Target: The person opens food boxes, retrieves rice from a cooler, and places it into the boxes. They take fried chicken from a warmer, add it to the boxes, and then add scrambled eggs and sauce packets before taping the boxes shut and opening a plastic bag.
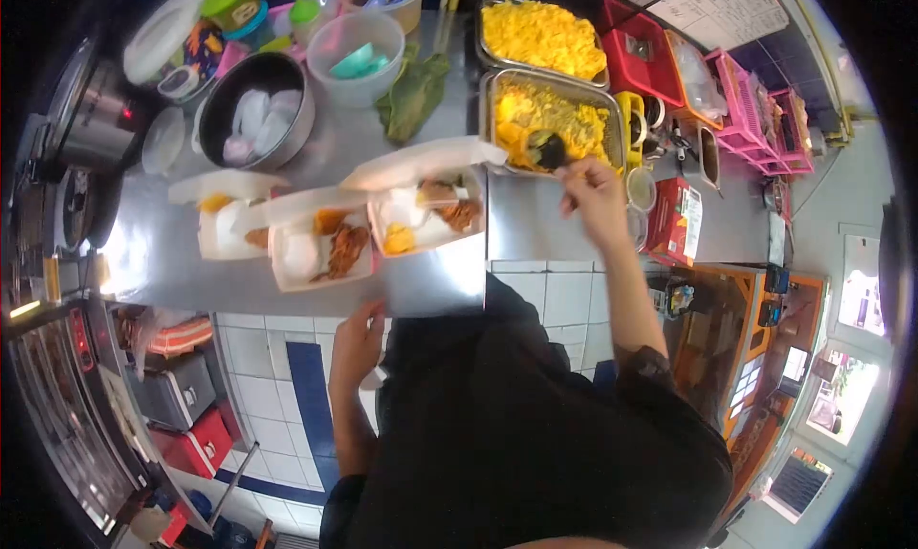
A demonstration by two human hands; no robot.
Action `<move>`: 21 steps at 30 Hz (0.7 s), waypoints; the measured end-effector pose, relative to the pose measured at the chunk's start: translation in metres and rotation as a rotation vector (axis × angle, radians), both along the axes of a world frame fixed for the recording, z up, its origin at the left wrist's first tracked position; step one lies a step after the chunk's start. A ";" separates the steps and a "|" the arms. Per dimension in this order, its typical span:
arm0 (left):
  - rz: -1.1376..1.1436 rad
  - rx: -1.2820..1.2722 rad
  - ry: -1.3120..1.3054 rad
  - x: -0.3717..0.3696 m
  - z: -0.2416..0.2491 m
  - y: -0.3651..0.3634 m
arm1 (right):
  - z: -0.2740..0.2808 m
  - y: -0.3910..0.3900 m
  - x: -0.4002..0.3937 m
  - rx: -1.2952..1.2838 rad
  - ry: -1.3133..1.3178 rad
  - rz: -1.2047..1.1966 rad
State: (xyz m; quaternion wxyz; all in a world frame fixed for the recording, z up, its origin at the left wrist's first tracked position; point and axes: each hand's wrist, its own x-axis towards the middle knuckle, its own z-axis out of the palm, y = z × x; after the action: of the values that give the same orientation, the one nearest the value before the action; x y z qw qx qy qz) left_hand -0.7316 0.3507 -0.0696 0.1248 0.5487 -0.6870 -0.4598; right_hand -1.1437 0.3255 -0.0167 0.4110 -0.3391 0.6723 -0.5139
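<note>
My right hand is closed on a dark ladle, whose bowl rests in the yellow food of the nearer metal tray. Low at the counter's front edge is my left hand, its fingers blurred, so its grip is unclear. Three open paper boxes stand in a row: a right one, a middle one and a left one. White, brown and yellow-orange food lies in them. Behind the nearer tray sits another tray of yellow food.
A dark pot holding white bundles, a clear tub and a green leaf are at the back left. On the right are a red bin, pink baskets and a red box.
</note>
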 end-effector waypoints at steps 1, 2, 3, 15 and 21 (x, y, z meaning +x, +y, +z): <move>-0.002 0.028 -0.015 -0.006 -0.005 0.003 | 0.001 -0.013 -0.034 0.068 0.246 0.038; -0.006 0.059 -0.035 -0.013 -0.007 0.003 | -0.001 -0.030 -0.062 0.139 0.487 0.074; 0.009 0.122 -0.017 -0.025 -0.001 0.002 | -0.005 -0.049 -0.081 0.082 0.726 0.175; 0.118 0.201 -0.129 -0.096 0.026 0.009 | -0.066 -0.149 -0.092 -0.149 1.297 0.991; 0.161 0.238 -0.124 -0.093 0.019 0.013 | -0.050 -0.172 -0.122 -0.196 1.156 1.168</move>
State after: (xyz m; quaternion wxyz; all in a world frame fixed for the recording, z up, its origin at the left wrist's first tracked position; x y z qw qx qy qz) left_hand -0.8245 0.3633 -0.0510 0.0526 0.6401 -0.5878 -0.4919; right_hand -1.2659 0.1531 -0.0666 0.1698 -0.8789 0.4455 -0.0186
